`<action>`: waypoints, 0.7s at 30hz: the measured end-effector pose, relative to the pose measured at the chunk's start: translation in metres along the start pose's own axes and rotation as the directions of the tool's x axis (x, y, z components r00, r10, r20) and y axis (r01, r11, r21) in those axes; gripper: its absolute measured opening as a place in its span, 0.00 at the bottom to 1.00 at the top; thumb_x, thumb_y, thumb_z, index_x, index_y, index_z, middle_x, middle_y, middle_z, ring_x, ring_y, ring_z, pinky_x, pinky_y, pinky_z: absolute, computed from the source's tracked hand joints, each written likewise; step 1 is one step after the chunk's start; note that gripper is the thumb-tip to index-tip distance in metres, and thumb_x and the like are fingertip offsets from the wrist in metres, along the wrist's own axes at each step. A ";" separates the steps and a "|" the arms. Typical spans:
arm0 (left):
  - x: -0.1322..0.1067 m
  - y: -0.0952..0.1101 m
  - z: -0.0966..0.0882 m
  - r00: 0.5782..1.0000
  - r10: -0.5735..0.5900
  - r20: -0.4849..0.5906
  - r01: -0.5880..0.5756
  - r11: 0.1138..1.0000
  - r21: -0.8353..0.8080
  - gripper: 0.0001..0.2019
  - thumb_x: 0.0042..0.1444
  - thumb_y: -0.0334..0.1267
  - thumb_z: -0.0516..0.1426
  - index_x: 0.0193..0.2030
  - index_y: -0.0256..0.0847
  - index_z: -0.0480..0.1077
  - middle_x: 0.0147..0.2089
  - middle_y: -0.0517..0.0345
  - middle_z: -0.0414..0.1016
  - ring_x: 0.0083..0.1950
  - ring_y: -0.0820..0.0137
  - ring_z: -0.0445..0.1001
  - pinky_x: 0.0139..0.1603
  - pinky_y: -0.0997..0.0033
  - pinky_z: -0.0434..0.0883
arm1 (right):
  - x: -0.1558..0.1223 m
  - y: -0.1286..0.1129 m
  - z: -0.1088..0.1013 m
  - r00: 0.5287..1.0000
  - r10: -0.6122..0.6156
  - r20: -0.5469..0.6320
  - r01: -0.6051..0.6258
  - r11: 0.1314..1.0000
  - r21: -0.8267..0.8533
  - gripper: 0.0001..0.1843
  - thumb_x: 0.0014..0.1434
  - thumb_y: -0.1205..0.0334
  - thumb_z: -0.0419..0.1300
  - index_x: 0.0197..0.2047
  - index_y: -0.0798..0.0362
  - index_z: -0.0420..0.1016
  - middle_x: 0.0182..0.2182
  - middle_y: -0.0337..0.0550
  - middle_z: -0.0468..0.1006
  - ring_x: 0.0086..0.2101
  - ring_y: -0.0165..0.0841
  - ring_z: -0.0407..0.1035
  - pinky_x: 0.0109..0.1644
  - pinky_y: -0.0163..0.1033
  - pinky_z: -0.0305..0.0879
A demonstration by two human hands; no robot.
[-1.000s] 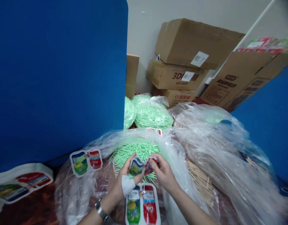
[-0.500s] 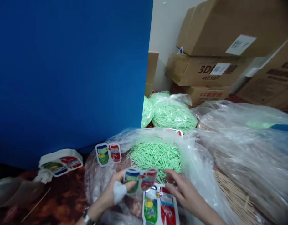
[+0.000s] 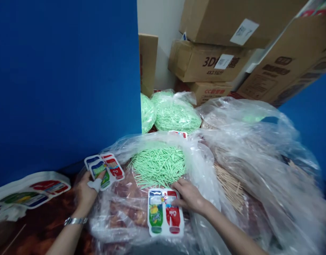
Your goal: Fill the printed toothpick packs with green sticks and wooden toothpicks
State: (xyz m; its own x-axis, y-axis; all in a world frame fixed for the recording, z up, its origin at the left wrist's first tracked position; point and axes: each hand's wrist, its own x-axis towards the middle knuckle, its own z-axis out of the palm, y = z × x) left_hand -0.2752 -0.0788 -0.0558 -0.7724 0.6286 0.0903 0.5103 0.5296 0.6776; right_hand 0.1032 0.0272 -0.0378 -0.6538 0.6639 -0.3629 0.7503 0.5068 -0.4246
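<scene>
Left hand (image 3: pixel 90 184), near left: thumb and fingers clamped on a printed card (image 3: pixel 113 168), overlapping a second card (image 3: pixel 89 160) at the left edge of the plastic bag (image 3: pixel 202 170). Right hand (image 3: pixel 189 196): thumb and forefinger apart, beside the near card's (image 3: pixel 166 212) right edge; contact unclear from where I stand. Open room separates the hands; green sticks (image 3: pixel 160 164) lie farther.

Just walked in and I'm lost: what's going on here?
Someone's left hand, with a white wrap by its thumb, is at overlapping printed cards on the left. The right hand is at the right edge of a single card in front. Beyond that card, loose green sticks lie in clear plastic.
</scene>
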 end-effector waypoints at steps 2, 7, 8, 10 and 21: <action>0.000 0.000 0.002 1.000 -0.003 -0.021 0.005 0.994 0.106 0.20 0.49 0.54 0.59 0.41 0.41 0.72 0.31 0.58 0.77 0.30 0.61 0.74 0.31 0.65 0.70 | 0.003 0.003 0.002 1.000 0.008 -0.010 -0.008 1.000 0.020 0.20 0.48 0.52 0.67 0.43 0.51 0.71 0.40 0.45 0.72 0.40 0.38 0.68 0.39 0.36 0.60; -0.004 0.003 0.002 0.999 0.021 -0.043 -0.014 0.987 0.161 0.25 0.50 0.54 0.58 0.48 0.36 0.69 0.39 0.50 0.77 0.40 0.54 0.76 0.40 0.59 0.73 | 0.010 0.011 0.013 0.993 -0.038 -0.111 0.045 0.997 0.058 0.06 0.60 0.60 0.57 0.32 0.52 0.69 0.31 0.40 0.75 0.33 0.32 0.68 0.36 0.33 0.58; -0.006 0.005 0.001 0.996 0.054 -0.065 -0.042 0.983 0.177 0.28 0.50 0.53 0.58 0.51 0.34 0.68 0.43 0.46 0.76 0.45 0.51 0.75 0.44 0.56 0.72 | 0.011 0.011 0.013 0.992 -0.048 -0.120 0.052 0.998 0.033 0.07 0.61 0.61 0.55 0.32 0.52 0.70 0.31 0.40 0.75 0.33 0.32 0.69 0.37 0.33 0.58; -0.014 0.012 -0.002 0.980 0.137 -0.147 -0.104 0.972 0.211 0.34 0.50 0.51 0.59 0.59 0.32 0.62 0.55 0.37 0.70 0.57 0.44 0.67 0.54 0.48 0.67 | 0.010 0.010 0.012 0.990 -0.047 -0.131 0.044 0.999 -0.025 0.09 0.64 0.63 0.51 0.34 0.52 0.71 0.32 0.43 0.76 0.34 0.34 0.69 0.37 0.34 0.58; -0.133 0.054 0.068 0.313 0.866 0.391 -0.860 0.433 -0.270 0.12 0.61 0.34 0.55 0.51 0.44 0.71 0.50 0.51 0.78 0.53 0.58 0.73 0.51 0.56 0.74 | 0.010 0.009 0.005 0.989 -0.091 -0.112 0.097 0.994 0.051 0.15 0.55 0.51 0.62 0.39 0.52 0.71 0.33 0.42 0.76 0.35 0.35 0.70 0.37 0.34 0.60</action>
State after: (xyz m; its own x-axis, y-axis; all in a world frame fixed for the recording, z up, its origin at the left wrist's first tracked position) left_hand -0.1189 -0.0955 -0.0805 0.3476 0.8778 0.3296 0.7834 -0.4650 0.4123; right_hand 0.1029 0.0361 -0.0495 -0.7043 0.6726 -0.2271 0.6770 0.5401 -0.5000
